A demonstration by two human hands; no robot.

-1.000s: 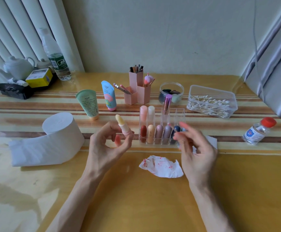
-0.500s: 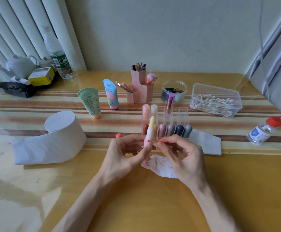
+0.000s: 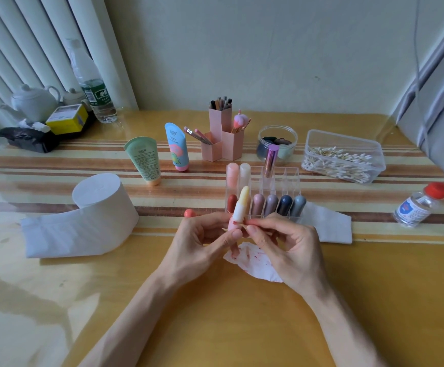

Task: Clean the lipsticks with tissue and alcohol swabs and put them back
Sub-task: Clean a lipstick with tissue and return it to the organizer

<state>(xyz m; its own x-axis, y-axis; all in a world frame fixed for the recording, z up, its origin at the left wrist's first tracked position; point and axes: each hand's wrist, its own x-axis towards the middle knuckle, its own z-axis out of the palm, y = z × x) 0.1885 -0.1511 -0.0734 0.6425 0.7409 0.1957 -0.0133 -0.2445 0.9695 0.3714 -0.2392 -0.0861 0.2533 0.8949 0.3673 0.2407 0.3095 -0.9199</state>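
Note:
I hold an uncapped lipstick (image 3: 241, 205) upright, its pale yellow bullet up and pink base down, just in front of the clear lipstick rack (image 3: 281, 181). My left hand (image 3: 205, 242) grips the base, and my right hand (image 3: 287, 247) pinches it from the right. Several capped lipsticks stand in the rack. A peach cap (image 3: 190, 213) peeks out behind my left hand. A red-stained tissue (image 3: 258, 263) lies under my hands. A folded white tissue (image 3: 329, 223) lies right of the rack.
A toilet paper roll (image 3: 96, 205) lies at left. An alcohol bottle with a red cap (image 3: 419, 205) stands at right, behind it a clear box of cotton swabs (image 3: 342, 157). Two cream tubes (image 3: 160, 157), a pink brush holder (image 3: 221, 139) and a jar (image 3: 277, 141) stand behind the rack.
My left hand brought the lipstick right, in front of the rack. My right hand came in and took hold of its base. Both hands have stayed there for the last half second.

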